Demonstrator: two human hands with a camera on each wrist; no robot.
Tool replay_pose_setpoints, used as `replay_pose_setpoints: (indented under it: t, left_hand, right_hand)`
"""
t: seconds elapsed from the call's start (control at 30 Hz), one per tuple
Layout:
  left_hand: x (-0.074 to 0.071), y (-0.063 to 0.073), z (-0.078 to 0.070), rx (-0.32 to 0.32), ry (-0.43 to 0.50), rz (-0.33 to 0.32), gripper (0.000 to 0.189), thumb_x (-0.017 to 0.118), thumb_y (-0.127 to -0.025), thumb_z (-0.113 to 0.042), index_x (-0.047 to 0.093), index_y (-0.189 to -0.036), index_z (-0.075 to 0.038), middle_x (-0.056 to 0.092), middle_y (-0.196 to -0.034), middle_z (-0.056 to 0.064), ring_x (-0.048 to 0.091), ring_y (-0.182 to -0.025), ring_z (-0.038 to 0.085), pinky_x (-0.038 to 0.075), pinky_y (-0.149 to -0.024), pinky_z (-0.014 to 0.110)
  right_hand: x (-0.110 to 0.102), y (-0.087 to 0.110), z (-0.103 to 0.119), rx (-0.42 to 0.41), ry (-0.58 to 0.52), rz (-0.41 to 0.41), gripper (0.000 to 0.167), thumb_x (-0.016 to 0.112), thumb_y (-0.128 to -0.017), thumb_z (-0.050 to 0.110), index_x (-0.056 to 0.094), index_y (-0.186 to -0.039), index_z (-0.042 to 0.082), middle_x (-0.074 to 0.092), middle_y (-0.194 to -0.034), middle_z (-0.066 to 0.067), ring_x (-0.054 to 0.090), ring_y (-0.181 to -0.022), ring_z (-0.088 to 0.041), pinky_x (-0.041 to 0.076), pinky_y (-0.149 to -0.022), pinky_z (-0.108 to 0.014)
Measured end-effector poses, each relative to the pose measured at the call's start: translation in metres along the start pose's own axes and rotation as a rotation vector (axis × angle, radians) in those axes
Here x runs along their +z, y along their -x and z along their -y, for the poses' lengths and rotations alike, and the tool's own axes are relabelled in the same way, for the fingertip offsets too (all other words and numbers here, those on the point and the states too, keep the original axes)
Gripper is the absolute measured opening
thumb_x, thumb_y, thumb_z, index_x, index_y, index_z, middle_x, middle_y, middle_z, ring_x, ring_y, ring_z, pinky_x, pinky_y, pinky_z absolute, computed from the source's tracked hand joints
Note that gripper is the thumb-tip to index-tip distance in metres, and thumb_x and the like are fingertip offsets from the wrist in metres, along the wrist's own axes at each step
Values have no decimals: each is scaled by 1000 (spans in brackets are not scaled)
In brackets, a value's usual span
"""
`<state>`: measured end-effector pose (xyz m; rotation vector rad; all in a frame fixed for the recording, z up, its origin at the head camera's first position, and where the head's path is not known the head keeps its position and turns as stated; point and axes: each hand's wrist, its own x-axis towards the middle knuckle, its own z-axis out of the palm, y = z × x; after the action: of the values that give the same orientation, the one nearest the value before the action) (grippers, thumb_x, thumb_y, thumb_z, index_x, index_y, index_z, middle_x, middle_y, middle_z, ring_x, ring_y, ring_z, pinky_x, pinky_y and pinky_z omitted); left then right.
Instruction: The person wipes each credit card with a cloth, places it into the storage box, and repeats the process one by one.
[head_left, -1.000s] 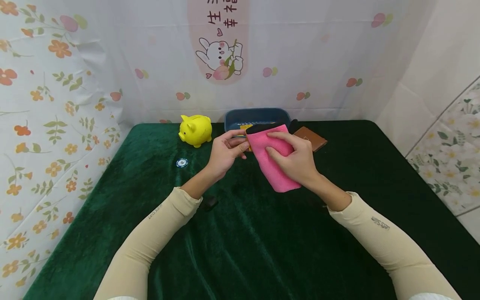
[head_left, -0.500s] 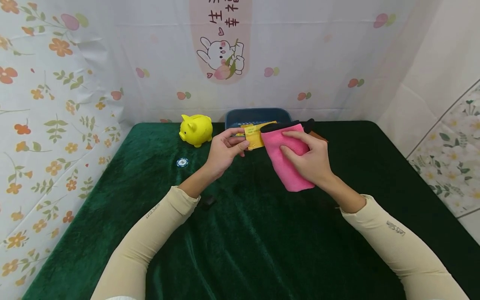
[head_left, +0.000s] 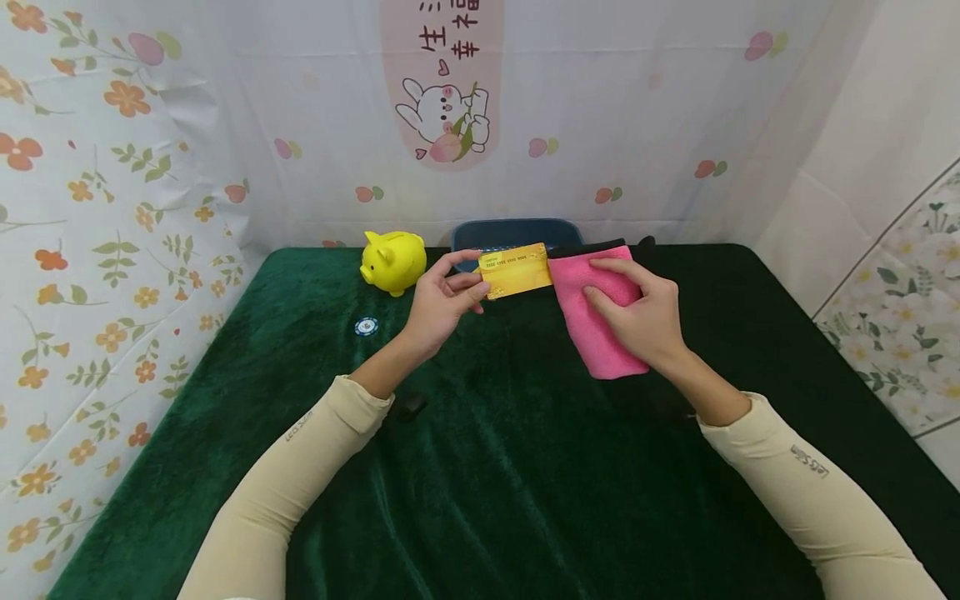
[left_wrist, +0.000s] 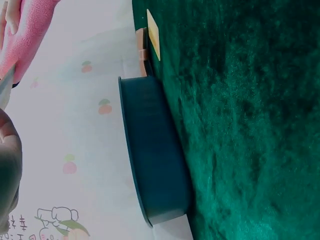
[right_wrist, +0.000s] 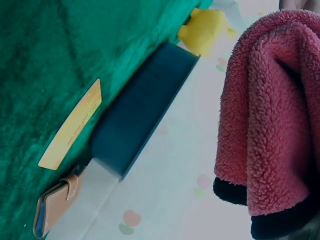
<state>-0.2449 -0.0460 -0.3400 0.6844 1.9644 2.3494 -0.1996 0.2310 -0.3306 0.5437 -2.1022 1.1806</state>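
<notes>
In the head view my left hand (head_left: pixel 442 302) pinches a gold bank card (head_left: pixel 519 271) by its left end, between thumb and fingers. My right hand (head_left: pixel 647 315) grips a folded pink fleece cloth (head_left: pixel 596 329) with black edging. The cloth's left edge is right at the card's right end. In the right wrist view the fluffy cloth (right_wrist: pixel 275 130) hangs in folds, and the hand is mostly out of sight. Part of the left hand (left_wrist: pixel 7 165) shows at the edge of the left wrist view.
A dark blue tray (head_left: pixel 525 223) stands at the back, partly covered by hand and card. A yellow piggy bank (head_left: pixel 393 262) and a poker chip (head_left: pixel 366 327) sit to its left. Another gold card (right_wrist: pixel 72 127) and a brown wallet (right_wrist: pixel 60 202) lie beside the tray.
The cloth in my right hand has slid rightward off the card, and the card's face has come into view. My left hand has barely moved and keeps its pinch.
</notes>
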Motion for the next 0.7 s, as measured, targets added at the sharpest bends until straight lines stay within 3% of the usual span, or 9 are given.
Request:
replay_pose_setpoints:
  t: [0.13,0.3,0.53,0.7]
  left_hand:
    - [-2,1,-2,-16,13,1,40,62,-94,5,52,-133,4,72,-103,11,68,-79,16,56,-65,23]
    - [-3,1,-2,-17,-19,15,33,62,-95,4,59,-127,9,70,-111,19,67,-82,15,56,-68,23]
    - [-3,1,-1,-60,-59,56,30,63,-95,2,63,-124,10,68,-118,23,67,-89,20,55,-68,22]
    - [-3,2,-1,-92,-75,88,33,61,-97,1,60,-129,8,65,-124,24,65,-94,20,54,-71,22]
  right_hand:
    - [-3,-1,-3,8,-1,-17,36,78,-80,-4,71,-115,3,71,-101,-17,59,-74,-6,49,-64,-14]
    - [-3,-2,-2,19,0,-24,37,76,-80,-9,70,-115,-1,70,-100,-21,57,-74,-3,49,-64,-14]
    - [-5,-3,38,-2,-50,5,32,71,-80,-15,67,-111,-10,67,-99,-28,57,-72,-3,50,-65,-13]
    - [-3,-2,18,-4,-74,5,36,72,-78,-16,68,-113,-7,68,-101,-24,58,-72,-5,51,-65,-14]
